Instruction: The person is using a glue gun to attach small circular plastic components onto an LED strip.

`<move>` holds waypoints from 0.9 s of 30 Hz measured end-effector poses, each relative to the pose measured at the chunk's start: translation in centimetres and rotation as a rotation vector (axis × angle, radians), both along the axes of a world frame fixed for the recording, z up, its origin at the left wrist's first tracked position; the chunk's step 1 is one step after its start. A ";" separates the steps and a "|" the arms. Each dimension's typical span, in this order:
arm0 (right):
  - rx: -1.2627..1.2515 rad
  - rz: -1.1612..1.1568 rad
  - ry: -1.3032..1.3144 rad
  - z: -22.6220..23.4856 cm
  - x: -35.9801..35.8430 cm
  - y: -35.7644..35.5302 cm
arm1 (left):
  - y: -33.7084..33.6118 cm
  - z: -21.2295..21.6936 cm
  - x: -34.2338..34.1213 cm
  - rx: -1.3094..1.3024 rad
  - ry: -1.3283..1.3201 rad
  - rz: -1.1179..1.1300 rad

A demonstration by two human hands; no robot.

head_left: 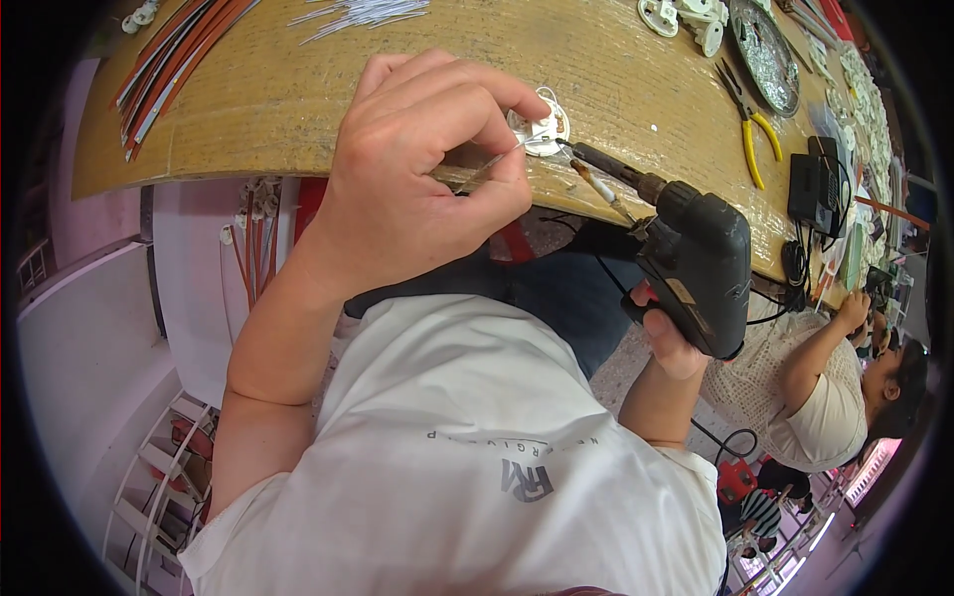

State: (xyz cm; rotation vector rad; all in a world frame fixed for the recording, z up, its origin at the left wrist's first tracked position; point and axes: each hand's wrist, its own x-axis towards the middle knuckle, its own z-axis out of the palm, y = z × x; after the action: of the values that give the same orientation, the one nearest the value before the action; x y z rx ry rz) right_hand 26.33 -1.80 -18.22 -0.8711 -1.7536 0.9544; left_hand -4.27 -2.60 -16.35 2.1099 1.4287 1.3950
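Solder wire [487,171] is pinched in the left hand [417,179], feeding toward the white socket [545,129]. Right hand [671,343] grips the soldering gun [696,268], tip arriving from four o'clock; touch wire at the heated joint only.

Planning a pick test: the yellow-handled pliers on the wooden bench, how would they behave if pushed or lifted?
The yellow-handled pliers lie flat on the wooden bench, so they probably slide rather than roll. Metal jaws suggest stiff and fairly heavy for their size. The handles stand splayed, so the pivot may swing when lifted by one handle.
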 end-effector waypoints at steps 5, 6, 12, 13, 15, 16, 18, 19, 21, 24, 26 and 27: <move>-0.014 0.014 -0.029 0.0 0.3 0.0 | 0.1 0.0 0.1 0.004 -0.002 0.006; -0.027 0.019 -0.025 0.0 0.3 0.0 | 0.1 0.0 0.1 0.005 -0.002 0.004; -0.022 -0.018 -0.050 0.4 -0.2 -0.1 | 0.1 0.0 0.1 0.004 -0.005 0.001; -0.003 -0.029 -0.051 0.5 -0.3 -0.1 | 0.1 0.0 0.1 0.003 -0.003 0.001; -0.004 -0.012 -0.024 0.6 -0.4 -0.1 | 0.1 0.0 0.1 0.004 0.001 0.000; -0.009 -0.015 -0.008 0.6 -0.5 -0.1 | 0.1 0.0 0.1 0.005 0.004 -0.001; -0.058 -0.010 0.064 0.7 -0.7 -0.3 | 0.1 0.0 0.1 0.004 0.004 -0.004; -0.091 -0.014 0.108 0.8 -0.7 -0.4 | 0.1 0.1 0.0 0.002 0.001 -0.007; -0.199 -0.045 0.226 1.2 -0.9 -1.0 | 0.0 0.1 0.0 -0.013 -0.008 -0.011; -0.329 -0.038 0.308 1.9 -1.2 -0.7 | 0.0 0.4 -0.1 -0.023 -0.020 -0.014; -0.358 -0.025 0.328 2.8 -1.7 -0.5 | -0.1 0.7 0.0 -0.003 -0.016 -0.014; -0.386 -0.042 0.287 3.3 -2.1 -0.4 | -0.2 0.9 0.1 -0.017 -0.009 0.004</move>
State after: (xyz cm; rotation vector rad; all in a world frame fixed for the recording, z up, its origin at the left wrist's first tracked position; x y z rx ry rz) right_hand 24.21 -2.22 -14.94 -0.9528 -1.3237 1.3452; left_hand -4.19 -2.79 -15.46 2.0888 1.4376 1.3869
